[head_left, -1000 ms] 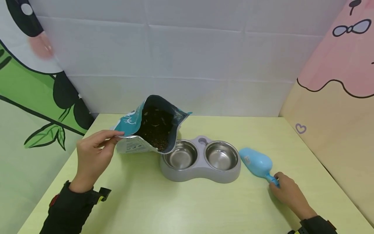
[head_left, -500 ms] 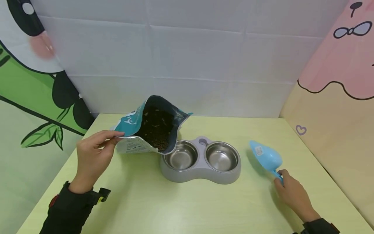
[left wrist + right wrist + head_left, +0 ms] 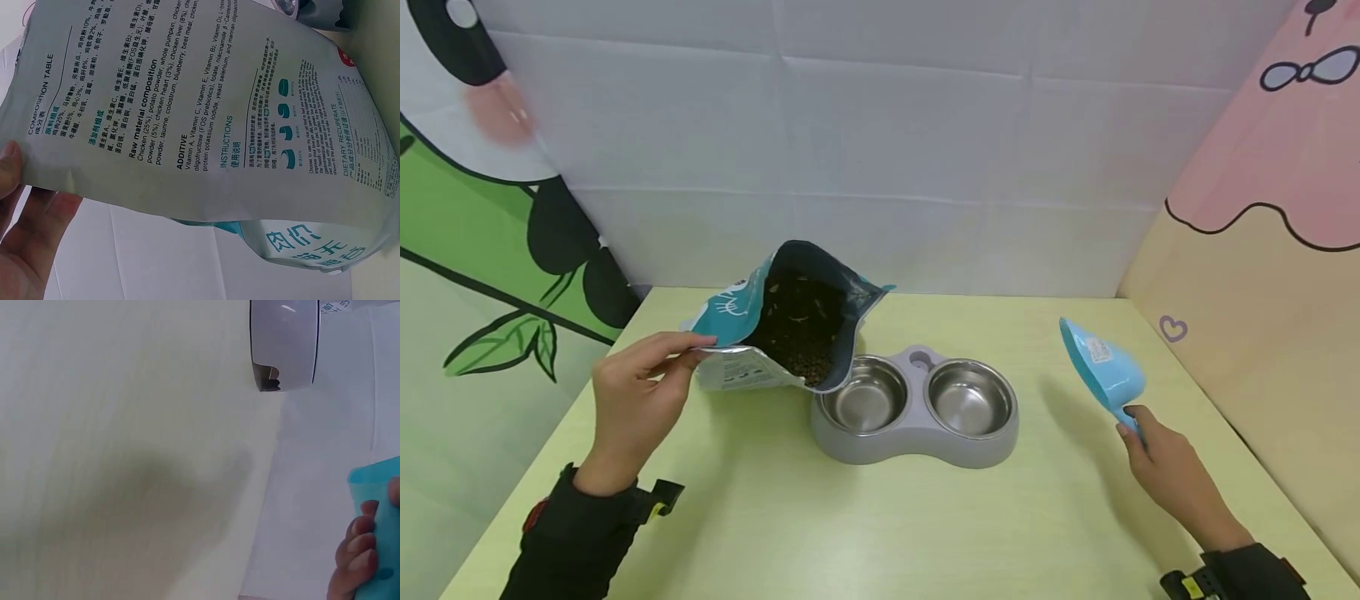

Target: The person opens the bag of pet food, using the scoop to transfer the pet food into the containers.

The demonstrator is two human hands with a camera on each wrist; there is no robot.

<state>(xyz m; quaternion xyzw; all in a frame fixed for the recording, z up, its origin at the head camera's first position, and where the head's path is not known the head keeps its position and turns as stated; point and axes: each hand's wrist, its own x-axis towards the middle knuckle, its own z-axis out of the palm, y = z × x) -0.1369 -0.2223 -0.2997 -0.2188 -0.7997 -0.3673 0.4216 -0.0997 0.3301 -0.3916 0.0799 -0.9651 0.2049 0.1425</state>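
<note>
My left hand [image 3: 643, 404] pinches the near left edge of a teal and silver pet food bag [image 3: 741, 371]. The bag's wide mouth faces me, with brown kibble [image 3: 801, 329] inside. In the left wrist view the bag's printed back [image 3: 187, 125] fills most of the picture, thumb in front and fingers behind. On the right, my right hand [image 3: 1180, 475] grips the handle of a blue scoop [image 3: 1108, 367], held above the table with its bowl up and tilted left. In the right wrist view, fingers curl round the scoop [image 3: 381, 550]. No kibble shows in the scoop.
A grey double bowl stand [image 3: 917, 450] sits mid-table, its left steel bowl [image 3: 865, 400] partly behind the bag's lower edge. The right steel bowl [image 3: 970, 400] shows bare metal. A pale wall [image 3: 895, 167] closes the back; printed panels flank both sides.
My right hand has lifted the scoop off the table beside the bowl stand, moving it up and to the right and turning it. The left hand and bag have hardly moved.
</note>
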